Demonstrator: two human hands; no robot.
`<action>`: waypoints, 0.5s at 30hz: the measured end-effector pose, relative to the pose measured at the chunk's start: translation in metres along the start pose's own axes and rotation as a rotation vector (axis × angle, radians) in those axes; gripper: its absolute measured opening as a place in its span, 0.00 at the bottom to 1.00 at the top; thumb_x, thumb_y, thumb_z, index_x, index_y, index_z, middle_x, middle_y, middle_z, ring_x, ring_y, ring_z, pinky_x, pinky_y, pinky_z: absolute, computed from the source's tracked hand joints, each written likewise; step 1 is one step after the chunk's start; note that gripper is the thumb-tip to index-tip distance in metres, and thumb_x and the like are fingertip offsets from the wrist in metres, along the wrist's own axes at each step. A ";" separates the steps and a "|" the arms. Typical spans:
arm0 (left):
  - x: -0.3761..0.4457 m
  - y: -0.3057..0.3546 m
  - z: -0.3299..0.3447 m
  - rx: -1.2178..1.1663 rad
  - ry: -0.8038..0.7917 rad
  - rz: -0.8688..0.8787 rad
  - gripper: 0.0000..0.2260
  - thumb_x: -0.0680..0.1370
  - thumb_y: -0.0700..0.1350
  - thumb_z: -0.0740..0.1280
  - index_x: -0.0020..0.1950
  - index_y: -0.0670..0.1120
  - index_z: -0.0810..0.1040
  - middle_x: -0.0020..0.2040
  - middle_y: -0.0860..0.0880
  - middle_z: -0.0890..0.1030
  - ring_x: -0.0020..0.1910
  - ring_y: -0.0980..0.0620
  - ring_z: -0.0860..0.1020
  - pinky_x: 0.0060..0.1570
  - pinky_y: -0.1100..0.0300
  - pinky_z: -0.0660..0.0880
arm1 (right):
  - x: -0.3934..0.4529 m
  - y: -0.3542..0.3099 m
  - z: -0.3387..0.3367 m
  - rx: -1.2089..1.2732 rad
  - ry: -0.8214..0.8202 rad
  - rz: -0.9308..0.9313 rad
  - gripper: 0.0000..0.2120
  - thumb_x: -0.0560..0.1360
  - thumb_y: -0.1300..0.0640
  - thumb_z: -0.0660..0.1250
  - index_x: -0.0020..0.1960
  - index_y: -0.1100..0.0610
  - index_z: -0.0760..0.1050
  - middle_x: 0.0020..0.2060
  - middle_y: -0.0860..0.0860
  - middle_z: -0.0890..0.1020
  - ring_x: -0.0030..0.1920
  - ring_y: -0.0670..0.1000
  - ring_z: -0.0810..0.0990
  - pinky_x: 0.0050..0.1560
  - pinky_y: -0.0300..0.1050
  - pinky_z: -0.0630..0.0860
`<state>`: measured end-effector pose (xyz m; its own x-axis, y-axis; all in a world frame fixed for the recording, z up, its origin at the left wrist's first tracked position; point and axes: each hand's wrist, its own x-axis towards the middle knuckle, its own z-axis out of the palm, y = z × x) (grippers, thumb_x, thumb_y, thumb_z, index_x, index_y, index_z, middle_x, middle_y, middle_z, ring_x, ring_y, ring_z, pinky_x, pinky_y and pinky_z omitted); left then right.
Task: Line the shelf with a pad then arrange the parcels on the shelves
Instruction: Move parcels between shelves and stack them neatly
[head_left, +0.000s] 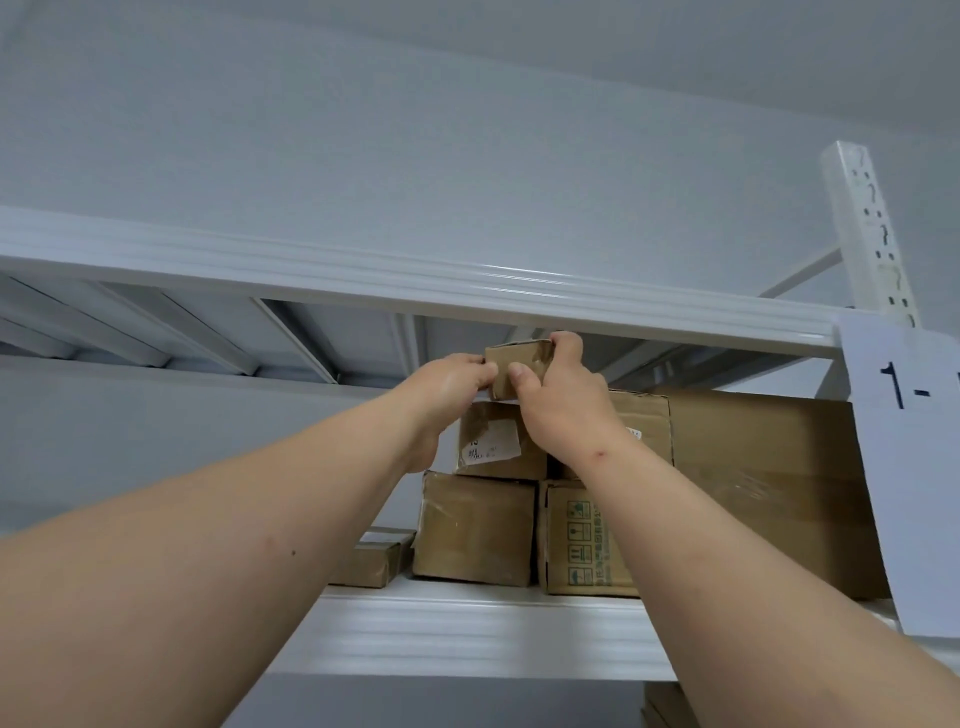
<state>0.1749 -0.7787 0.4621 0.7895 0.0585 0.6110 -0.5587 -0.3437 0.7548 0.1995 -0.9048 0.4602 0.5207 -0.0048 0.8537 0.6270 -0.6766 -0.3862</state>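
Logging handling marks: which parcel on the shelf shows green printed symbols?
The bottom-row box with green symbols, right of the plain brown box and partly behind the right forearm. The other parcels show none.

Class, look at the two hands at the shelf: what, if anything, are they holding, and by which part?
Both hold the small cardboard parcel atop the stack: left hand grips its left end, right hand its right end and top edge.

A white paper sign (906, 467) fixed at the right end of the rack reads "1-" in black; the remainder is cut off by the frame edge. A cardboard box (582, 540) on the shelf carries green handling pictograms and green characters, too small to read. A label on another box (493, 441) is illegible.
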 end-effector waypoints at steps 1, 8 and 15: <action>0.002 -0.001 0.001 0.017 -0.003 0.003 0.17 0.84 0.49 0.59 0.73 0.52 0.70 0.71 0.49 0.72 0.67 0.50 0.68 0.63 0.53 0.62 | 0.002 -0.001 0.002 -0.013 0.000 0.009 0.23 0.82 0.48 0.57 0.73 0.54 0.57 0.62 0.56 0.75 0.66 0.60 0.69 0.61 0.54 0.70; 0.023 -0.015 0.002 0.074 0.077 0.041 0.15 0.84 0.48 0.60 0.71 0.48 0.73 0.55 0.52 0.76 0.47 0.57 0.73 0.53 0.58 0.66 | 0.010 0.000 0.006 -0.112 0.082 -0.051 0.18 0.79 0.61 0.62 0.67 0.54 0.63 0.55 0.55 0.74 0.49 0.54 0.75 0.48 0.49 0.76; 0.033 -0.028 0.005 0.141 0.124 0.033 0.05 0.83 0.44 0.63 0.56 0.49 0.77 0.45 0.52 0.79 0.41 0.58 0.75 0.35 0.65 0.69 | 0.012 0.003 0.009 -0.255 0.069 -0.081 0.12 0.79 0.63 0.60 0.62 0.56 0.69 0.53 0.56 0.74 0.45 0.54 0.71 0.43 0.46 0.67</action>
<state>0.2175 -0.7720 0.4602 0.7291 0.1575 0.6660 -0.5357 -0.4743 0.6986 0.2128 -0.9007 0.4658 0.4288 0.0125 0.9033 0.4943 -0.8402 -0.2231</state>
